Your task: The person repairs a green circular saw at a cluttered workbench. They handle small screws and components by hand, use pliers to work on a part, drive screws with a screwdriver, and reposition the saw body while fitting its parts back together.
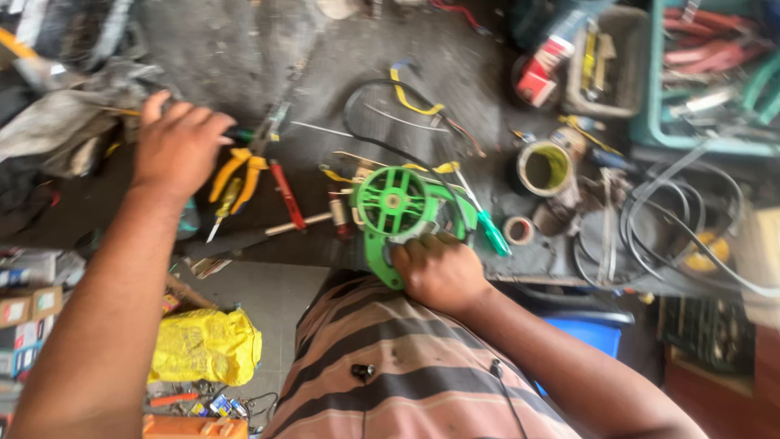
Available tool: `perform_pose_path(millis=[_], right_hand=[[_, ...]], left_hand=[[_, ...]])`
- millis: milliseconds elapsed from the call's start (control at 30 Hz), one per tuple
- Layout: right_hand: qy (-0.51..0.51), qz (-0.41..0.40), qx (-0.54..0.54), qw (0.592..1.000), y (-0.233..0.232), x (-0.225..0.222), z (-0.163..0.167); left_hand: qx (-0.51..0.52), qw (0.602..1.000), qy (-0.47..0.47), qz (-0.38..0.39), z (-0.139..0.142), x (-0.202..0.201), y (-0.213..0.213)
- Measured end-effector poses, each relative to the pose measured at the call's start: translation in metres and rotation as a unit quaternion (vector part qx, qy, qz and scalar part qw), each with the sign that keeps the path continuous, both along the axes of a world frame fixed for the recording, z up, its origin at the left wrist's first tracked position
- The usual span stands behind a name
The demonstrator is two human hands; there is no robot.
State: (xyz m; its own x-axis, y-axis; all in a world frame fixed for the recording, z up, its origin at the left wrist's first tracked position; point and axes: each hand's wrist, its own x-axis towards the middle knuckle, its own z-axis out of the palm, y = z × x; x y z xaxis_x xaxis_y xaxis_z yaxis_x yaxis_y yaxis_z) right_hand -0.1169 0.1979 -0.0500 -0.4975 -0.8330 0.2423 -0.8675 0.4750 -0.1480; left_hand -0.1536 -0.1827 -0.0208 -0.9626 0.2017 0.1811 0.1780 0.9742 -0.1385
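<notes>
My right hand [439, 272] clamps the green motor housing [396, 207] steady; my left hand [175, 146], fingers curled, reaches to ten o'clock over yellow-handled pliers [240, 167].

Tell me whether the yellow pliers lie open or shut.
Open: the pliers lie on the bench with yellow handles splayed apart, beside the left hand.

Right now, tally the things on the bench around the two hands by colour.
Green: 2, the fan housing under the right hand and the screwdriver
Yellow: 1, the pliers beside the left hand
Red: 1, the red-handled tool
Total: 4
</notes>
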Motion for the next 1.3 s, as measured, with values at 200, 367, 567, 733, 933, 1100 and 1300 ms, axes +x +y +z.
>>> perform_pose_path(millis=[200,367,567,733,933,1100,1300], right_hand=[[0.019,-0.009,-0.002,1.0,0.005,0.004,-0.005],[0.009,-0.004,0.006,1.0,0.009,0.001,-0.006],[0.01,0.002,-0.013,1.0,0.004,-0.001,-0.004],[0.003,0.01,-0.016,1.0,0.002,-0.002,-0.006],[0.009,0.023,-0.002,1.0,-0.002,-0.007,-0.003],[-0.007,0.026,0.011,1.0,-0.006,-0.015,0.003],[-0.002,0.018,0.007,1.0,-0.01,-0.018,0.001]], left_hand=[[-0.092,0.992,0.046,0.069,-0.005,-0.01,0.004],[0.004,0.981,-0.001,0.195,-0.005,-0.024,0.012],[0.088,0.975,0.022,0.202,0.013,-0.015,0.017],[0.119,0.978,0.036,0.17,0.023,-0.013,0.023],[0.142,0.974,0.033,0.171,0.019,-0.014,0.017],[0.254,0.952,0.023,0.171,0.017,-0.014,0.012],[0.097,0.916,-0.175,0.348,0.038,0.035,-0.015]])
